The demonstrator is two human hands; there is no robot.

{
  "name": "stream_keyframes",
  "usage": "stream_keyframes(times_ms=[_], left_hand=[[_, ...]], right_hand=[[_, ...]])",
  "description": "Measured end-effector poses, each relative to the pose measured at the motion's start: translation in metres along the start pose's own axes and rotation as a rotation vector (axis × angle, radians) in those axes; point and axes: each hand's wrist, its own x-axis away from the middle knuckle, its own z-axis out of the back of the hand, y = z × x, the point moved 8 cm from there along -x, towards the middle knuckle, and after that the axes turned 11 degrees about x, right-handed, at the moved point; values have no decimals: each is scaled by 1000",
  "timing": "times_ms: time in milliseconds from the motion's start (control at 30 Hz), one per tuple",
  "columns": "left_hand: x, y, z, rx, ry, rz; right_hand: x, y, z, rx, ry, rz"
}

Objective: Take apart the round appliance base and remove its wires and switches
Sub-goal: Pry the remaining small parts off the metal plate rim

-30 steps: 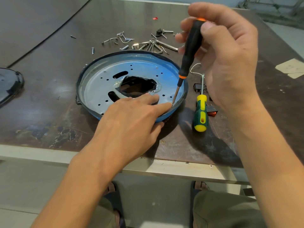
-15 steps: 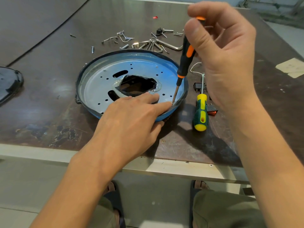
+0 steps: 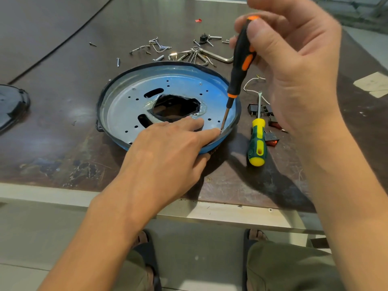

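Note:
The round appliance base [image 3: 126,101], a shiny metal disc with a blue rim and a dark ragged hole in its middle, lies flat on the brown table. My left hand [image 3: 165,152] rests on its near edge, fingers spread, forefinger beside the tool tip. My right hand [image 3: 294,66] grips a black and orange screwdriver [image 3: 239,66] held nearly upright, its tip pressed on the disc near the right rim. Black and red switches [image 3: 273,122] and a white wire [image 3: 251,85] lie to the right of the base.
A green and yellow screwdriver [image 3: 257,141] lies right of the base. Several loose screws [image 3: 147,49] and hex keys [image 3: 197,54] are scattered behind it. A dark cover [image 3: 10,106] sits at the left edge. The table's front edge [image 3: 210,213] runs just below my left wrist.
My right hand has rolled the black and orange screwdriver between its fingers; the orange grip patch now faces me. The tip stays at the same spot, and my left hand has not moved.

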Motion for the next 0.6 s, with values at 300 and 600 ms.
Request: stream_keyframes(times_ms=[300, 600], left_hand=[[0, 0, 0, -12, -5, 7], [0, -1, -1, -9, -5, 9]], right_hand=[[-1, -2, -2, 61, 10, 24], [0, -2, -2, 86, -17, 28]])
